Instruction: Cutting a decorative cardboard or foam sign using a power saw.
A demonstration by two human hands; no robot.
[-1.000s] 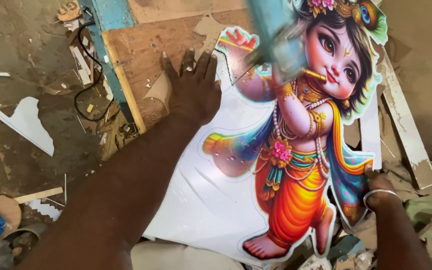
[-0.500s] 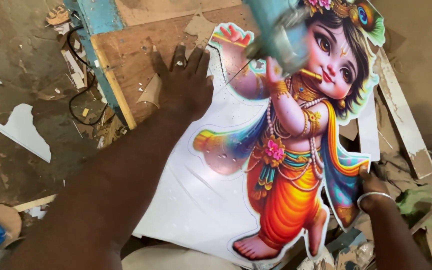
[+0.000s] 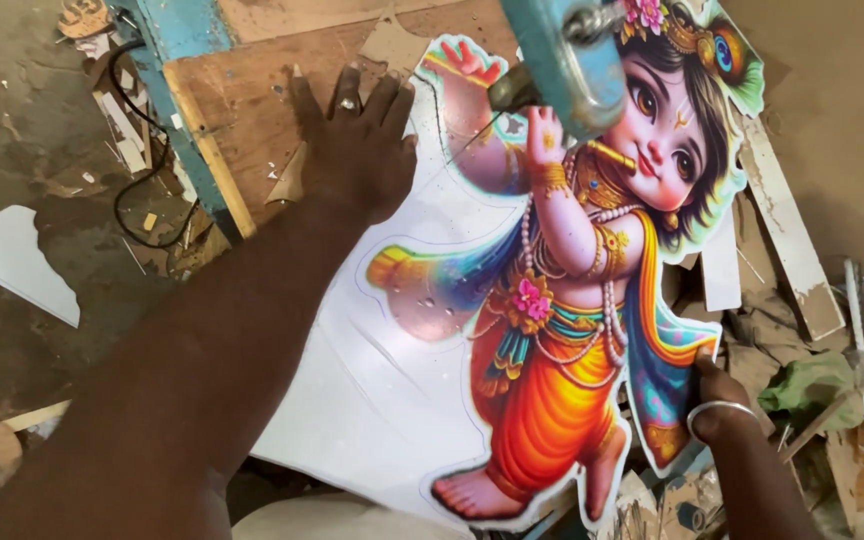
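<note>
While the wooden workbench [image 3: 252, 90] fills the upper middle, with dirt floor to its left, a big printed cutout board [image 3: 512, 330] of a colourful child figure with a flute lies across it, white uncut margin on its left side, feet toward the bottom edge. Blue saw arm [image 3: 562, 60] hangs over the figure's head area, upper middle; blade itself too blurred to tell. Left hand [image 3: 357, 150] lies flat, fingers spread, palm down on the board's upper left edge where it overlaps the bench, pressing rather than gripping; ring on one finger. Right hand [image 3: 717, 400] at lower right, fingers curled on the cutout's right edge near the blue drape, a pinch hold, bangle on wrist. White offcut [image 3: 17, 260] on floor at left. Wood scraps [image 3: 787, 250] piled right of the board. Black cable [image 3: 147, 190] loops beside the bench's blue edge.
</note>
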